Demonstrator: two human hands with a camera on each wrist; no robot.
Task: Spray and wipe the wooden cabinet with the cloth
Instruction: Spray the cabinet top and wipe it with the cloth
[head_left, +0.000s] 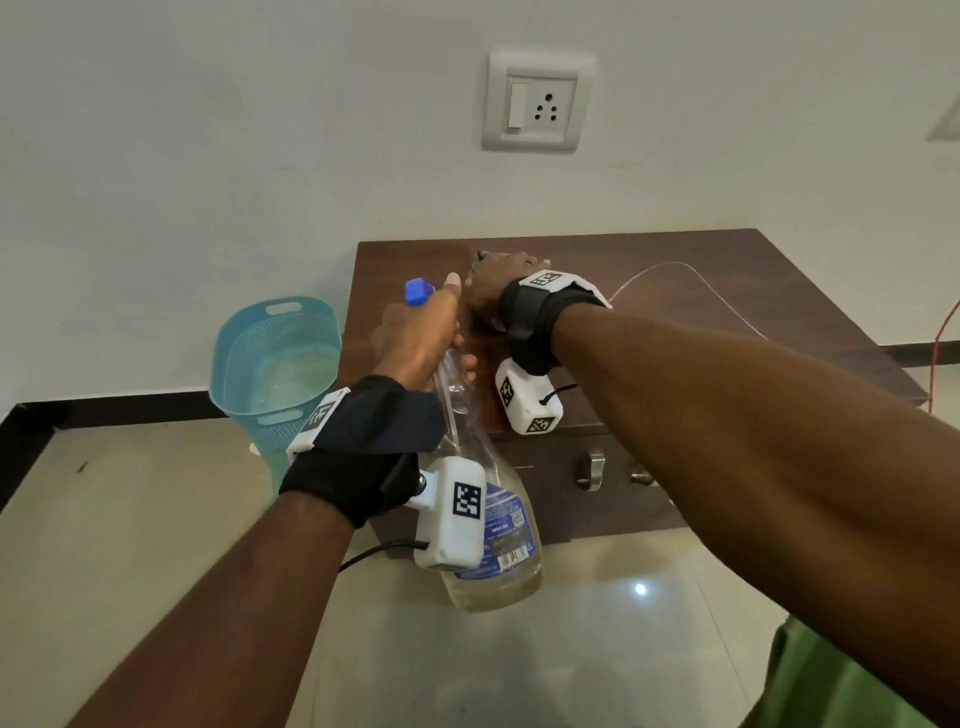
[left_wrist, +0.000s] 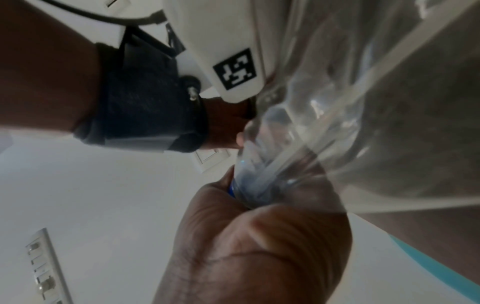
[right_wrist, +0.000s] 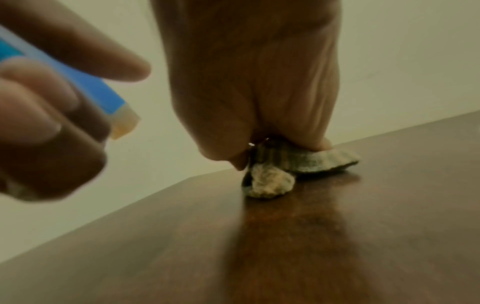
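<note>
The dark wooden cabinet (head_left: 701, 312) stands against the wall. My left hand (head_left: 421, 343) grips the neck of a clear spray bottle (head_left: 493, 525) with a blue nozzle (head_left: 420, 291), held over the cabinet's left front corner. In the left wrist view the palm (left_wrist: 259, 242) wraps the bottle neck (left_wrist: 272, 174). My right hand (head_left: 496, 283) presses down at the back left of the top, fingers bunched round a grey-green cloth (right_wrist: 306, 162) that lies on the wood (right_wrist: 285, 236). In the head view only an edge of the cloth (head_left: 479, 257) shows. The nozzle (right_wrist: 93, 86) is just left of my right hand (right_wrist: 249, 92).
A blue plastic basket (head_left: 275, 364) stands on the tiled floor left of the cabinet. A thin wire (head_left: 701, 283) lies across the cabinet top on the right. A wall socket (head_left: 537, 101) is above. A metal drawer handle (head_left: 592, 470) sits on the cabinet front.
</note>
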